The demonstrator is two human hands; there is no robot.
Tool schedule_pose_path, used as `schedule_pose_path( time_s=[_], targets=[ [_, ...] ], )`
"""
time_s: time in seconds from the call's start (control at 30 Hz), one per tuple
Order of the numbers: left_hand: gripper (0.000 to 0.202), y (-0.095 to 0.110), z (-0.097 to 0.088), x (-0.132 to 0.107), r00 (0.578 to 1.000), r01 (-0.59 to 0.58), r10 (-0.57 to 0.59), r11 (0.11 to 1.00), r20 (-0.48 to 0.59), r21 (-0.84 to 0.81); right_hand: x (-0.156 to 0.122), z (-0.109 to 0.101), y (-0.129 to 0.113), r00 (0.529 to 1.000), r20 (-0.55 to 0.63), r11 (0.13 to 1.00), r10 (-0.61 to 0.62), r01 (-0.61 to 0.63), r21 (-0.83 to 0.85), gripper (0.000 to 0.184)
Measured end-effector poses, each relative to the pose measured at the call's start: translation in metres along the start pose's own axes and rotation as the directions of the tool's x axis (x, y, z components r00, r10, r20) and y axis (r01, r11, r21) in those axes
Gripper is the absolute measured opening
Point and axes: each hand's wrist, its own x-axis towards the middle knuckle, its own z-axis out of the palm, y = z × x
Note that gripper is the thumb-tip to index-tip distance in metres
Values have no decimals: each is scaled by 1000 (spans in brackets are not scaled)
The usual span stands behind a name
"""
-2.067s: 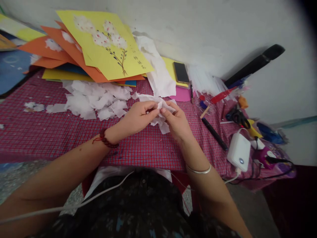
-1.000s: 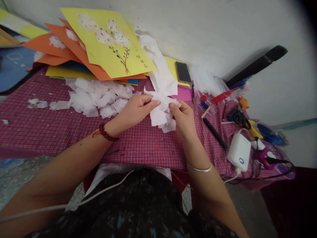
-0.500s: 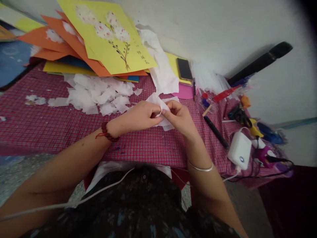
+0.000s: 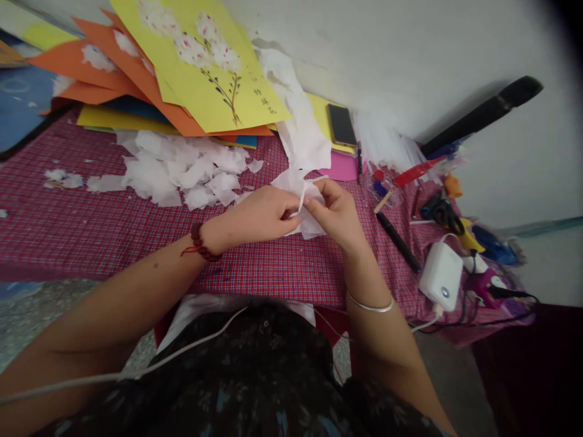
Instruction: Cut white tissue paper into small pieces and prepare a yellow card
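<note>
Thin white tissue paper (image 4: 290,180) is pinched between my two hands above the checked tablecloth (image 4: 268,267). My left hand (image 4: 262,213), with a beaded bracelet at its wrist, grips the paper from the left, fingers curled and partly hidden. From the right, my right hand (image 4: 336,212) holds it between thumb and fingers. More tissue sheets (image 4: 314,226) lie under my hands. To the left spreads a heap of torn white tissue pieces (image 4: 177,167). Beyond my hands, a long strip of white tissue (image 4: 303,136) runs back to the wall.
A yellow sheet with a flower picture (image 4: 204,67) rests on orange sheets (image 4: 98,70) at the back left. At right are a phone (image 4: 341,124), a black marker (image 4: 398,241), scissors (image 4: 444,212) and a white power bank (image 4: 441,276) with a cable.
Both hands have shifted slightly to the right, still pinching the tissue. The paper between them now stands up as a narrow fold.
</note>
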Motion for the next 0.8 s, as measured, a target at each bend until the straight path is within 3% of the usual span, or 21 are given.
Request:
schedule_pose_path(
  time_s=[0.1,0.2,0.33,0.47,0.63,0.73,0.8],
  targets=[
    [29,2,1,-2,985,-67,63,998,159,22,0,1,1,997,-76,1000,0,0,0,22],
    [35,5,-1,-4,976,-19,6,998,219,57,-2,1,-1,993,-113,1000,-23,21,-17,23],
    [42,5,-5,-2,996,74,-76,997,43,38,-6,5,-9,993,-72,990,-92,83,-112,21],
    [41,-1,-6,1,987,49,-58,997,-149,-61,-6,8,-13,990,-33,972,-140,131,-193,21],
    [40,-2,-5,2,993,-3,-3,999,-119,-51,-2,3,-7,982,-149,963,-119,78,-258,20],
    [43,0,-5,2,994,8,-12,999,-104,-36,-2,1,-7,993,-47,979,-112,103,-173,11],
    [46,0,-5,2,996,5,-10,999,-92,-50,-3,1,-9,991,62,985,-122,129,-114,18]
  ],
)
